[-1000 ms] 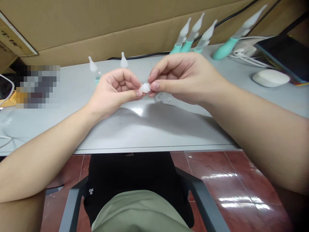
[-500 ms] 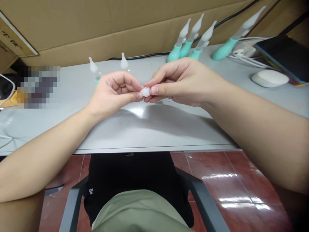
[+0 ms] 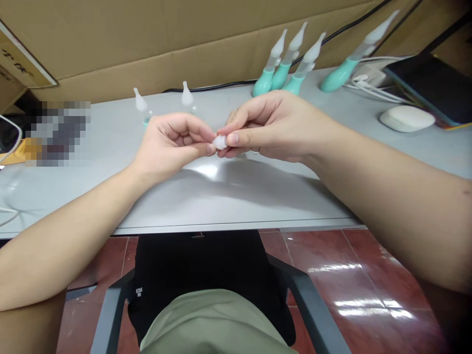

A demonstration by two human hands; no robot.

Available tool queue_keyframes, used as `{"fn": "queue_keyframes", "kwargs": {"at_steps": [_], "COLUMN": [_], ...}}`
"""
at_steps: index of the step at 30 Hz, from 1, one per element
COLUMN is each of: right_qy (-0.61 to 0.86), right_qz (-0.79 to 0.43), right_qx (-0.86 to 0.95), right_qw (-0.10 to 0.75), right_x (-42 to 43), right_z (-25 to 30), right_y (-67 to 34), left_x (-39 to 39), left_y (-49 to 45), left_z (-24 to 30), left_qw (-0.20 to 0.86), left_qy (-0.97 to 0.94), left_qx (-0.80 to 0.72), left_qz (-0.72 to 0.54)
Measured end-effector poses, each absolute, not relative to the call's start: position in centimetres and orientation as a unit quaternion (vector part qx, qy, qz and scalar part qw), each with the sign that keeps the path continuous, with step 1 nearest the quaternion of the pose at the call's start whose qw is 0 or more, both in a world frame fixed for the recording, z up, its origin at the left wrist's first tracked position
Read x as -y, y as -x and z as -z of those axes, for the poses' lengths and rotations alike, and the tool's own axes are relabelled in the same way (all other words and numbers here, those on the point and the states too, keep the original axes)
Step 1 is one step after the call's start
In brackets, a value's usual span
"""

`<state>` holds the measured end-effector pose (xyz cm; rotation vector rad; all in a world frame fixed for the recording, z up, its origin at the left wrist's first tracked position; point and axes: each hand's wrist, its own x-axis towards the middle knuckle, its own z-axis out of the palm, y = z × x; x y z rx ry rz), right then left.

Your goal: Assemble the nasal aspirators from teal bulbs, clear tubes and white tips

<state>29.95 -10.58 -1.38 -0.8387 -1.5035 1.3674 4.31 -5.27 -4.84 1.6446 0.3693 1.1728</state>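
Observation:
Over the front half of the desk, both hands pinch a small white translucent nozzle tip (image 3: 220,142). My left hand (image 3: 173,140) has thumb and forefinger closed on its left end. On its right end, the thumb and fingers of my right hand (image 3: 275,128) are closed. A small clear edge shows beneath the right fingers; I cannot make out what it belongs to. Behind the left hand stands a white pear-shaped tip (image 3: 140,101) above a clear part with some teal. Another white tip (image 3: 187,95) with a clear part stands behind the gap between the hands.
Several teal-bulbed nasal aspirators (image 3: 264,81) with white tips stand along the back, one farther right (image 3: 338,74). A white mouse (image 3: 407,119), white cables (image 3: 370,87) and a dark tablet-like object (image 3: 435,83) lie at right. Cardboard (image 3: 184,39) walls the back of the grey desk (image 3: 221,206).
Both hands keep their pinch on the nozzle tip, with barely any change in the fingers. The view has shifted slightly, so the desk things sit a little farther left.

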Motion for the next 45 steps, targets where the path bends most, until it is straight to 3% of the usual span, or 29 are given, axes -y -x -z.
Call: {"fn": "queue_keyframes", "kwargs": {"at_steps": [9,17,21,29,38,45], "right_qy": [0.327,0.308,0.349,0.373,0.354,0.378], "right_qz": [-0.575,-0.368,-0.317,-0.334,-0.227,-0.212], "right_qx": [0.604,0.633,0.665,0.677,0.736,0.729], "right_qw": [0.445,0.607,0.579,0.54,0.53,0.53], "right_x": [10.7,11.8,12.0,11.8,11.5,11.9], "right_z": [1.4,1.3,1.4,1.5,2.2,2.2], "right_y": [-29.7,-28.0,-28.1,-28.4,-29.1,-29.3], "left_x": [5.1,3.9,3.7,3.8,3.9,4.3], "left_y": [-4.2,-4.7,-4.5,-4.4,-4.4,-4.5], "left_z": [4.9,4.3,4.7,4.8,4.5,4.1], "left_qw": [0.522,0.54,0.536,0.537,0.531,0.533], "left_qy": [-0.684,-0.661,-0.665,-0.673,-0.67,-0.672], "left_qx": [-0.173,-0.189,-0.174,-0.149,-0.201,-0.175], "left_qz": [-0.48,-0.486,-0.49,-0.486,-0.479,-0.484]}}
